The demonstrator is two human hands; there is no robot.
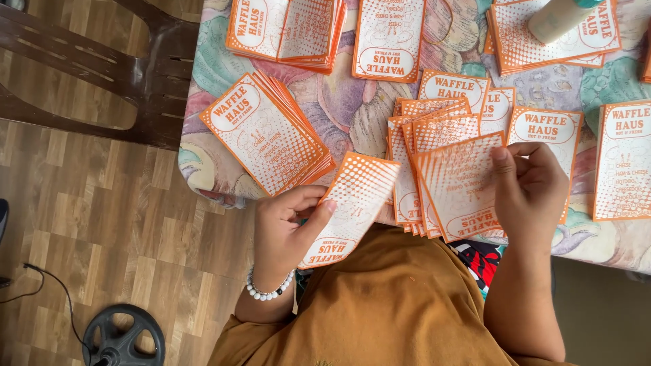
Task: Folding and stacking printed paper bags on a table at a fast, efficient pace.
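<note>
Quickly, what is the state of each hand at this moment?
Left hand: closed on a single orange-and-white card.
Right hand: closed on a fanned stack of cards, thumb on the top one.

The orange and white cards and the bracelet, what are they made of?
The cards look like thin matte paper: flat, printed, and stacked in fans. The bracelet on the left hand looks like glossy white beads, perhaps plastic or stone; I can't tell which.

bottle [559, 17]: top cut by frame edge | far-right card stack [647, 57]: mostly cropped | right-hand fingers [503, 173]: partly behind card
</note>
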